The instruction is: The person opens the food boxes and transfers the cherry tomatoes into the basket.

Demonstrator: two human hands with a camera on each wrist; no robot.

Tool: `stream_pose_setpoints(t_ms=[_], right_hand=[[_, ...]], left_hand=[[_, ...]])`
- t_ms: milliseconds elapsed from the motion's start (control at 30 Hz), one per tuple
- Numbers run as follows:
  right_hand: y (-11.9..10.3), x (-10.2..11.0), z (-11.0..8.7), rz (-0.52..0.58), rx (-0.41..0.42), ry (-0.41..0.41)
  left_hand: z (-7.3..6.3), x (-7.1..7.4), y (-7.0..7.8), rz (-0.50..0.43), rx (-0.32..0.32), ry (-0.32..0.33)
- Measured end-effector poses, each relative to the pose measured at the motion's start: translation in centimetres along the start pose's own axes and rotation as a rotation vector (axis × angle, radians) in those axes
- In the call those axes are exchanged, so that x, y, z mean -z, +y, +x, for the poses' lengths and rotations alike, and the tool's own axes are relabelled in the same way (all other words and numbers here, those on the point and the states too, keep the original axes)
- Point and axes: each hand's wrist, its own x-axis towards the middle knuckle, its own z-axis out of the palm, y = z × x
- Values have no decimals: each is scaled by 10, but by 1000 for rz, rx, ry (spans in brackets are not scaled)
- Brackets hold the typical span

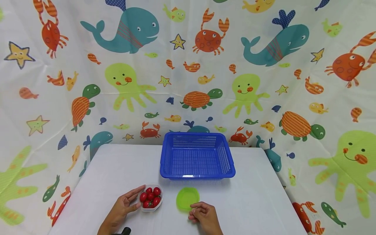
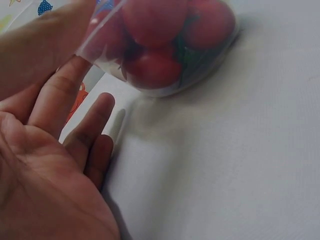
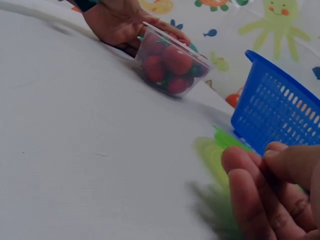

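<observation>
A small clear plastic container (image 1: pixel 151 209) filled with several red tomatoes (image 1: pixel 156 201) stands on the white table, left of centre in the head view. My left hand (image 1: pixel 123 208) holds its left side, thumb near me and fingers along the far side. To its right, my right hand (image 1: pixel 206 216) pinches the near right edge of a round green lid (image 1: pixel 187 197) between thumb and fingers. Seen from the right wrist, the lid (image 3: pixel 230 138) is partly hidden behind the fingers, with a green tint cast on the tabletop below.
Behind the lid stands a blue plastic basket (image 1: pixel 197 178) with perforated walls. The white table (image 1: pixel 255 195) runs back to a curtain (image 1: pixel 176 114) printed with sea animals, which also hangs at both sides. A black object (image 1: pixel 126 231) shows by the left wrist.
</observation>
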Motion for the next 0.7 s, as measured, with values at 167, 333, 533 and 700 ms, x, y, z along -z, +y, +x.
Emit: stream_pose_setpoints(t_ms=[167,333,533,700], right_hand=[[-4,1,-1,-45,-24,25],[-5,-1,-1,-145,-31,87],[-5,-4,-2,-194,-40,148],[-6,-4,-3,-217,-51,175]], left_hand=[[0,1,0,-6,-6,-12],[0,1,1,-13,-9,-10],[1,0,0,45,1,1],[2,1,0,68,3,-9]])
